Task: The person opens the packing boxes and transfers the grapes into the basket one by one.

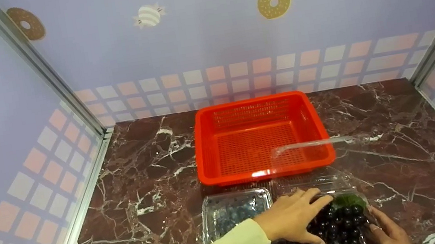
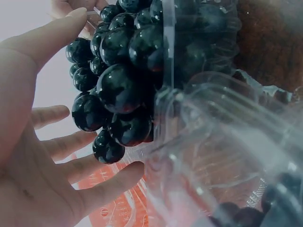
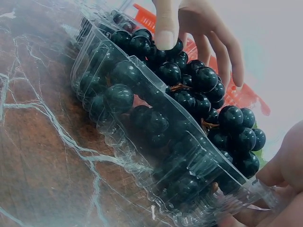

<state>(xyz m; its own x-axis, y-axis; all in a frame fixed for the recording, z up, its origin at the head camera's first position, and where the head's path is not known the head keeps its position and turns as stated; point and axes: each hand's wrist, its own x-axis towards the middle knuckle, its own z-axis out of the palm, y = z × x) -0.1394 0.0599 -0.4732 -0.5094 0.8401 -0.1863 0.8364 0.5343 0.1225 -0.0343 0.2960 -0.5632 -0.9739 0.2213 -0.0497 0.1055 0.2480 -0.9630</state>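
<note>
A clear plastic box (image 3: pixel 113 137) full of dark grapes (image 1: pixel 343 224) lies at the front right in the head view, with its transparent lid raised toward the basket. My left hand (image 1: pixel 294 219) is over the grapes, its fingers spread and its thumb tip against them in the right wrist view. With my right hand (image 1: pixel 388 232) I pinch the box's right edge between thumb and fingers. A green leaf (image 1: pixel 348 201) shows at the bunch's far end. Left of this box sits a second clear box (image 1: pixel 205 224) with small dark blue fruit, partly hidden by my left sleeve.
Behind the boxes stands a red perforated basket (image 1: pixel 200 151), with nothing in it. All of this rests on a dark red marbled table (image 1: pixel 144 186), enclosed by patterned panels (image 1: pixel 208 36) at the back and both sides.
</note>
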